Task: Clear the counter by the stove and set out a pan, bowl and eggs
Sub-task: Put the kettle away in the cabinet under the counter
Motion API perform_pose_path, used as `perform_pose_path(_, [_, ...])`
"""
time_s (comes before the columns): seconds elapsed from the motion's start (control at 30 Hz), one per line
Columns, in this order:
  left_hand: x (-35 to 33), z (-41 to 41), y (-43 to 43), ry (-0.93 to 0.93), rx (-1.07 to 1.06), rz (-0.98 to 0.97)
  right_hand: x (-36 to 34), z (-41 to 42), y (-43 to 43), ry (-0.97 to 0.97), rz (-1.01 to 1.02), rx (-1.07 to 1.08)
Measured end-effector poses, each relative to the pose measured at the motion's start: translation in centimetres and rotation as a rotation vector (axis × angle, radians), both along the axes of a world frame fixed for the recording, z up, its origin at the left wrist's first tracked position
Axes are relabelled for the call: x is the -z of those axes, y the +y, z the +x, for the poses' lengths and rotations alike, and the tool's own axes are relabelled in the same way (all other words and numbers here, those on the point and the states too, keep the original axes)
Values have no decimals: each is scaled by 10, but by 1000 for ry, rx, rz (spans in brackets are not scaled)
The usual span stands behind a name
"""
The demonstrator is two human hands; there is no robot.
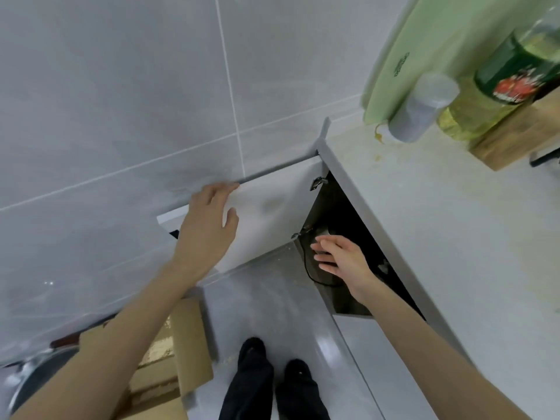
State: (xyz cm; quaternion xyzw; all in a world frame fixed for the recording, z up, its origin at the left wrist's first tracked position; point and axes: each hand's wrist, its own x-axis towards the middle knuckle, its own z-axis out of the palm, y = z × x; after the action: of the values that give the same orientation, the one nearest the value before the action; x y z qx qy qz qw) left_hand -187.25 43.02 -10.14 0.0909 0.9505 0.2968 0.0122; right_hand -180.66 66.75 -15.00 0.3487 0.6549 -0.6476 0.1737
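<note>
Looking straight down at a pale counter (424, 237) that runs along the right side, with grey tiled wall (121, 86) filling the left and top. The floor (257, 304) is glossy grey tile too.

The cabinet door (272, 213) under the counter is swung wide open. The left hand (209, 225) rests on its top edge, fingers draped over the far side and thumb on the near face, so it's gripping the door. The right hand (339, 259) is at the mouth of the dark cabinet opening, fingers spread and apart, holding nothing. Something greyish sits inside just past the fingertips, next to a thin black cord (306, 265), but it's too dark to tell what it is. No pan, bowl or eggs that I can make out for sure.

On the counter at the back: a green cutting board (424, 50) leaning on the wall, a clear plastic container (424, 107), a big oil bottle (500, 83) and a wooden block (515, 137).

On the floor at lower left is a cardboard box (169, 353), with a metal lid (33, 377) beside it. The person's dark shoes (272, 374) are at the bottom.
</note>
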Motion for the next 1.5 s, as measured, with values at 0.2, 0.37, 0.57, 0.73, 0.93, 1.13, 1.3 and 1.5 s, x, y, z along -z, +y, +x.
perform_pose_path(0.2, [15,-12,-19,-188,-2,-385,-21,3,-1,20,51,-1])
perform_pose_path(0.37, [21,-27,-21,-118,-41,-368,-26,7,-1,40,79,20])
perform_pose_path(0.57, [16,-11,-8,-181,35,-415,-39,24,10,132,111,121])
perform_pose_path(0.73, [7,33,31,-383,189,-382,-55,50,27,231,195,109])
perform_pose_path(0.93, [-2,78,101,-780,111,93,-80,86,52,316,289,164])
perform_pose_path(1.13, [-4,103,170,-1065,-89,502,-98,122,86,379,526,144])
perform_pose_path(1.3, [-11,104,188,-1172,-204,670,-90,140,109,306,702,-86])
perform_pose_path(1.5, [-10,106,221,-1225,-292,923,-75,157,126,334,805,-290])
